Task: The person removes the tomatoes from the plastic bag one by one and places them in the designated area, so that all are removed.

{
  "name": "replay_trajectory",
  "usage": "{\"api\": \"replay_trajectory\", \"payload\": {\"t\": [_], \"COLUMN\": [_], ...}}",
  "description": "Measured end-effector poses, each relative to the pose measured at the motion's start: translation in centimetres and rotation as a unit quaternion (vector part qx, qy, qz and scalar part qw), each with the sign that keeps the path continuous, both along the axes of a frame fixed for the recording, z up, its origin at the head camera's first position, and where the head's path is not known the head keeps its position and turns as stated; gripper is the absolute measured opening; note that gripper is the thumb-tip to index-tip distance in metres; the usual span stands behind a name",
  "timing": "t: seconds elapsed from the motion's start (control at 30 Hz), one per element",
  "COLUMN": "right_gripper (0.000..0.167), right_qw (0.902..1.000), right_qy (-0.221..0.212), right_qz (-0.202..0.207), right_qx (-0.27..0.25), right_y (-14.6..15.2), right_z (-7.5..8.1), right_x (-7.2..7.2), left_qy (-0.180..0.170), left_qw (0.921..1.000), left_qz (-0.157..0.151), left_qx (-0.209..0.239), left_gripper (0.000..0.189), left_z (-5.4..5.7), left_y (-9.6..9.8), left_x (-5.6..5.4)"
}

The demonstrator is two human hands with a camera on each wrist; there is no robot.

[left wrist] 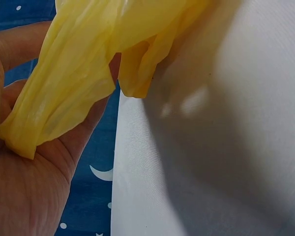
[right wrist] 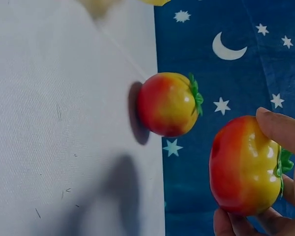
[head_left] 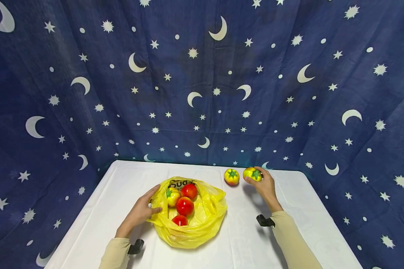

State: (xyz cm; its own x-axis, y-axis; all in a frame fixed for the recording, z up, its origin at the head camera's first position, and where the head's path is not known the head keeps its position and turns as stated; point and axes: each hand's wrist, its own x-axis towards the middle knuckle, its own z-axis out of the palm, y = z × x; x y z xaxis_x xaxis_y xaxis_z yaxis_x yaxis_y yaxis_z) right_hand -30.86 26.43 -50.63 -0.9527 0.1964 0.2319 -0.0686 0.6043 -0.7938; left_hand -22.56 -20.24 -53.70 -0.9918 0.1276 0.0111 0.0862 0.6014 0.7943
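A yellow plastic bag (head_left: 207,228) lies with its mouth spread wide. My left hand (head_left: 142,210) holds its left rim, the thumb over the edge; the left wrist view shows the bag's gathered plastic (left wrist: 83,73) across the palm. Three red round fruits, one of them a red fruit (head_left: 185,206) in the middle, and a yellow tomato (head_left: 173,197) with a green top sit inside. At the back right, my right hand (head_left: 265,186) grips a glossy red-and-yellow tomato (right wrist: 246,167) between thumb and fingers, raised above the table. A similar tomato (head_left: 231,177) rests just left of it.
Everything stands on a table with a white cloth (head_left: 252,239). A dark blue curtain (head_left: 202,74) with moons and stars hangs right behind the table's back edge and around the sides. Black wrist mounts (head_left: 265,220) are strapped at both sleeves.
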Motion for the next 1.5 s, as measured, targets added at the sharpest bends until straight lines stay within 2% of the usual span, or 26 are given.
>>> {"api": "replay_trajectory", "payload": {"t": [0.27, 0.5, 1.0, 1.5], "right_gripper": [0.067, 0.067, 0.070, 0.071], "right_qw": [0.9998, 0.9987, 0.9923, 0.9870], "right_qy": [-0.018, -0.038, -0.098, -0.126], "right_qz": [-0.010, -0.035, -0.072, -0.086], "right_qx": [0.006, 0.001, -0.023, -0.051], "right_y": [-0.2, -0.3, -0.8, -1.0], "right_z": [-0.6, -1.8, -3.6, -4.5], "right_x": [-1.1, -2.2, -3.2, -3.8], "left_qy": [-0.007, -0.005, -0.006, 0.002], "left_qw": [1.0000, 1.0000, 0.9999, 1.0000], "left_qz": [0.004, 0.006, 0.012, 0.008], "left_qx": [-0.001, -0.004, -0.004, 0.002], "left_gripper": [0.088, 0.088, 0.088, 0.088], "left_z": [-0.1, -0.2, -0.1, -0.1], "left_y": [-0.1, -0.2, 0.0, 0.0], "left_x": [0.1, 0.1, 0.5, 0.5]}}
